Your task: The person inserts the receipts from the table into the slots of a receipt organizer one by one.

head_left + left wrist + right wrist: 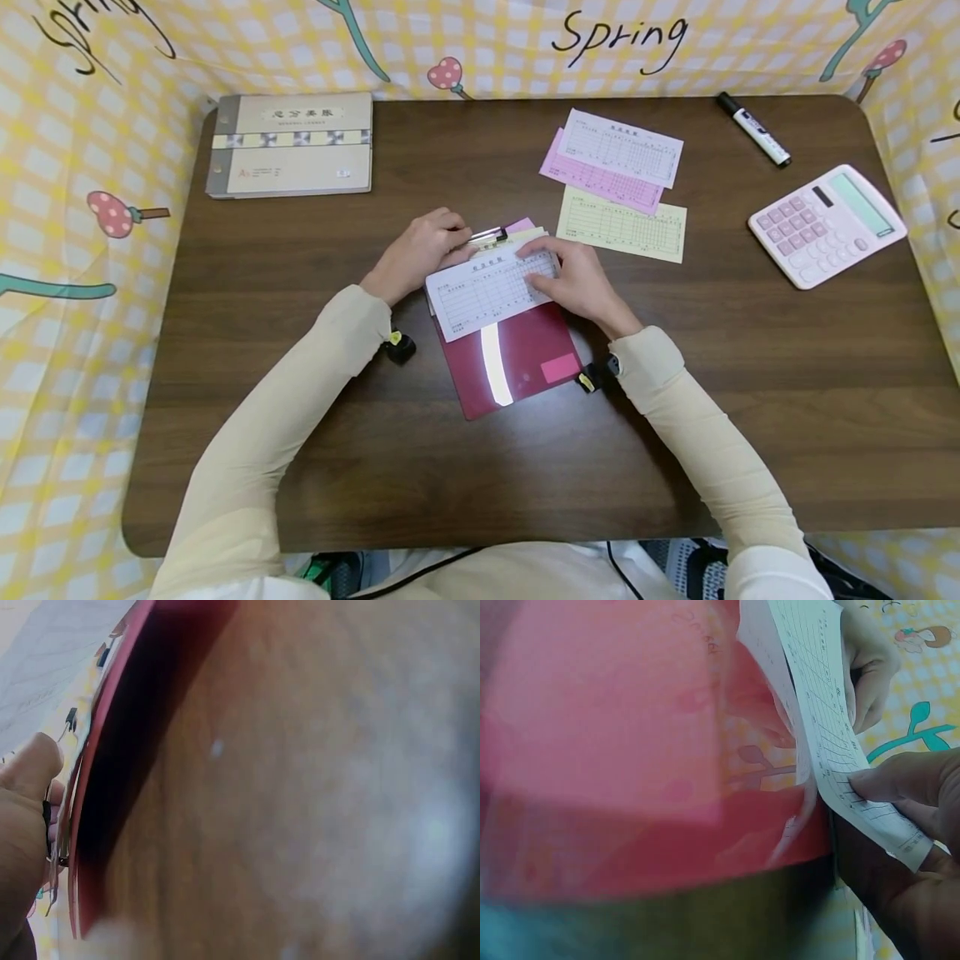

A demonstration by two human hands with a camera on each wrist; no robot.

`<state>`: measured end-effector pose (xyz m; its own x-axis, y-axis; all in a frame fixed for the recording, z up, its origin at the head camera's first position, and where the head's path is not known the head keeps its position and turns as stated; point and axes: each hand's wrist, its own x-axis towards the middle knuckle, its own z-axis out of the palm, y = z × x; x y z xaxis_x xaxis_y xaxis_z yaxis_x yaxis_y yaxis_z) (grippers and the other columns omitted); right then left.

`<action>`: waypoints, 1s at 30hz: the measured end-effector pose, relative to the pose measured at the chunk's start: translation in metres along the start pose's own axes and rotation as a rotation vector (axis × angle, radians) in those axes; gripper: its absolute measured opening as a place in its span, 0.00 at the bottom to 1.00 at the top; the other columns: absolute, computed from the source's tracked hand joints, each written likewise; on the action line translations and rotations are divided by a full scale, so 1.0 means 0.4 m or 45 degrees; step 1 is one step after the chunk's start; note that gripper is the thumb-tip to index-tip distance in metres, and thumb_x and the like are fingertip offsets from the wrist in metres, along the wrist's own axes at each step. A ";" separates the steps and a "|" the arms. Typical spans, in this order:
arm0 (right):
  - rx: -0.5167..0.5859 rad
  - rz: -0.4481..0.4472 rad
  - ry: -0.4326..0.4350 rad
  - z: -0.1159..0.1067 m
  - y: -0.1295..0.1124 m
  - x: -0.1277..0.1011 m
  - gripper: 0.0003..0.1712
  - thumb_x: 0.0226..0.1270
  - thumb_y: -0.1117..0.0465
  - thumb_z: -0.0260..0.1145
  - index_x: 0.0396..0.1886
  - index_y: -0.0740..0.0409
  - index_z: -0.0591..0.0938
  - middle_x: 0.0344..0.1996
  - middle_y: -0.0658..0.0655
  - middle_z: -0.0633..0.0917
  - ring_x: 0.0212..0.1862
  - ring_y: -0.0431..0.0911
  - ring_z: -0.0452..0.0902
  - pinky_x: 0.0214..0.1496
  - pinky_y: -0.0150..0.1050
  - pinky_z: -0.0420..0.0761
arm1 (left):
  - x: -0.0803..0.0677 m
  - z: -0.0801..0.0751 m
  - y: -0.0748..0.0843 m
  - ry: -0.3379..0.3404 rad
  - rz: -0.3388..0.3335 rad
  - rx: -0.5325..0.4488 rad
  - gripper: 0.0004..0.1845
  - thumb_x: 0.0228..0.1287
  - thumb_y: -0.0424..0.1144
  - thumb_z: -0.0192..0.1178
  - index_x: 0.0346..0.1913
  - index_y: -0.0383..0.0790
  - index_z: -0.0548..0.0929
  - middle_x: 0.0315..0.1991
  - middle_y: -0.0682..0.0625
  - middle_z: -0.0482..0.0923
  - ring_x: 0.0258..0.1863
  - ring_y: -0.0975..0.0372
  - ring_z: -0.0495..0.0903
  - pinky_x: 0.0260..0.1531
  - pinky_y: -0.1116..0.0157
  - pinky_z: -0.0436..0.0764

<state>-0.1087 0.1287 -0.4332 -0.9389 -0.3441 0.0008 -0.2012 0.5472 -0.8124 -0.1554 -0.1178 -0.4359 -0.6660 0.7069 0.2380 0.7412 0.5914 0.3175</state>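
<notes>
A dark red clipboard [517, 358] lies in the middle of the brown table [750, 375]. A white printed form [487, 292] rests across its top, over a yellow and a pink sheet. My left hand [453, 237] grips the metal clip [487, 237] at the board's upper edge; the left wrist view shows its thumb [26, 772] beside the red board edge [112, 772]. My right hand [543, 262] pinches the right end of the white form. In the right wrist view the thumb [900, 784] lies on the form [832, 742], which is lifted off the board [630, 750].
A beige ledger book [292, 143] lies at the back left. Loose white [622, 146], pink [592, 179] and yellow [622, 223] forms lie right of centre. A black marker [753, 129] and a pink calculator [825, 223] sit at the right. Yellow checked fabric walls surround the table.
</notes>
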 end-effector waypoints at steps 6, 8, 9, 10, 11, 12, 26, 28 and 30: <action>-0.071 0.025 -0.044 -0.008 -0.014 0.011 0.16 0.50 0.68 0.67 0.42 0.54 0.81 0.41 0.56 0.82 0.30 0.45 0.75 0.30 0.35 0.72 | 0.005 0.000 -0.008 -0.006 0.032 -0.021 0.15 0.62 0.39 0.56 0.44 0.31 0.82 0.39 0.42 0.77 0.39 0.56 0.72 0.40 0.62 0.76; -0.087 0.058 -0.073 -0.012 -0.020 0.013 0.16 0.50 0.67 0.67 0.41 0.54 0.81 0.42 0.56 0.82 0.32 0.45 0.76 0.31 0.35 0.73 | 0.008 0.001 -0.013 -0.003 0.047 -0.038 0.14 0.62 0.39 0.56 0.42 0.31 0.83 0.38 0.42 0.77 0.39 0.57 0.73 0.39 0.62 0.76; -0.095 0.079 -0.092 -0.014 -0.023 0.013 0.16 0.50 0.67 0.68 0.41 0.54 0.81 0.41 0.56 0.82 0.32 0.46 0.76 0.31 0.36 0.74 | 0.009 0.001 -0.014 -0.004 0.051 -0.044 0.14 0.61 0.39 0.57 0.42 0.32 0.83 0.37 0.43 0.77 0.38 0.57 0.73 0.39 0.62 0.76; -0.103 0.098 -0.109 -0.015 -0.026 0.014 0.16 0.50 0.67 0.68 0.41 0.54 0.81 0.41 0.56 0.82 0.33 0.46 0.76 0.31 0.36 0.74 | 0.009 0.001 -0.016 -0.007 0.051 -0.050 0.13 0.61 0.39 0.57 0.41 0.32 0.83 0.37 0.43 0.77 0.38 0.57 0.73 0.39 0.62 0.76; -0.113 0.111 -0.124 -0.016 -0.028 0.015 0.16 0.49 0.67 0.68 0.41 0.53 0.81 0.41 0.56 0.82 0.33 0.46 0.76 0.32 0.36 0.74 | 0.010 0.000 -0.017 -0.012 0.050 -0.056 0.13 0.61 0.39 0.57 0.41 0.32 0.83 0.37 0.43 0.77 0.38 0.57 0.73 0.39 0.62 0.77; -0.123 0.120 -0.133 -0.017 -0.029 0.017 0.16 0.49 0.66 0.68 0.41 0.53 0.81 0.41 0.55 0.82 0.34 0.46 0.76 0.33 0.36 0.74 | 0.010 -0.001 -0.017 -0.018 0.047 -0.064 0.13 0.61 0.39 0.57 0.41 0.32 0.84 0.37 0.43 0.77 0.38 0.57 0.73 0.39 0.62 0.77; -0.120 0.169 -0.033 -0.004 -0.044 0.033 0.17 0.50 0.65 0.66 0.43 0.56 0.81 0.45 0.56 0.81 0.37 0.47 0.74 0.37 0.37 0.73 | 0.008 -0.012 -0.009 -0.064 0.004 -0.054 0.16 0.61 0.41 0.57 0.44 0.31 0.82 0.40 0.42 0.77 0.39 0.56 0.74 0.41 0.62 0.76; -0.109 0.184 -0.024 -0.003 -0.047 0.034 0.17 0.50 0.66 0.66 0.43 0.56 0.81 0.45 0.56 0.80 0.37 0.47 0.74 0.38 0.37 0.73 | 0.008 -0.012 -0.008 -0.063 -0.002 -0.055 0.16 0.61 0.41 0.57 0.45 0.31 0.82 0.40 0.42 0.77 0.40 0.56 0.74 0.41 0.62 0.76; -0.102 0.191 -0.017 -0.003 -0.048 0.036 0.16 0.50 0.66 0.66 0.43 0.56 0.81 0.44 0.56 0.81 0.37 0.47 0.74 0.37 0.37 0.73 | 0.007 -0.013 -0.007 -0.067 -0.009 -0.053 0.16 0.61 0.41 0.57 0.45 0.31 0.82 0.40 0.42 0.77 0.40 0.56 0.74 0.41 0.62 0.76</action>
<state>-0.1187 0.1141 -0.4168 -0.9564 -0.2636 -0.1254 -0.0809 0.6520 -0.7539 -0.1599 -0.1195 -0.4315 -0.6653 0.7227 0.1871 0.7314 0.5807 0.3575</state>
